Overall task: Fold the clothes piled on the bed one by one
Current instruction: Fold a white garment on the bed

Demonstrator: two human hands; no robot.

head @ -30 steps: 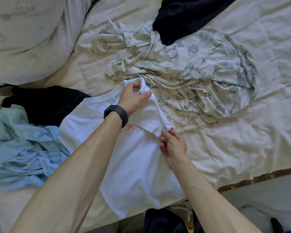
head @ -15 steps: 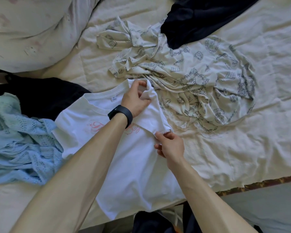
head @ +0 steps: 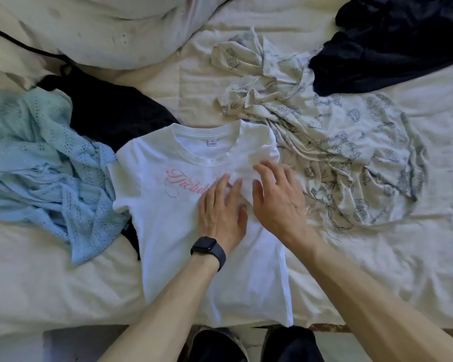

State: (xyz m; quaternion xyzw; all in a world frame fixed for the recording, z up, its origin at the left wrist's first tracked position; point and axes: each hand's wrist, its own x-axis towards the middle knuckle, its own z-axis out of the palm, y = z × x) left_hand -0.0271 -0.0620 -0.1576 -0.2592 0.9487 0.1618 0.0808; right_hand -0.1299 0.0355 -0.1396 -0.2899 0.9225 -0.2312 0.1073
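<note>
A white T-shirt point(head: 183, 231) lies face up on the bed point(head: 377, 270), near the middle, its hem at the near edge and its collar toward the far side, pink script across the chest. Its right sleeve is folded inward over the chest. The left hand point(head: 221, 210), with a dark watch point(head: 208, 250) on the wrist, rests flat on the shirt's chest, fingers straight and spread a little, holding nothing. The right hand point(head: 277, 199) lies just beside it on the folded-in sleeve, palm down, fingers extended and loosely apart, gripping nothing.

Left of the shirt, a light blue eyelet garment point(head: 42, 163) lies crumpled, partly over a black garment point(head: 115, 113) whose edge touches the shirt's left shoulder. To the right, a cream printed garment point(head: 338, 152) is bunched and twisted, its near-left edge meeting the shirt's folded side. A navy garment point(head: 392, 43) overlaps its far side at the far right. A pale pillow point(head: 115, 30) sits at the far left
</note>
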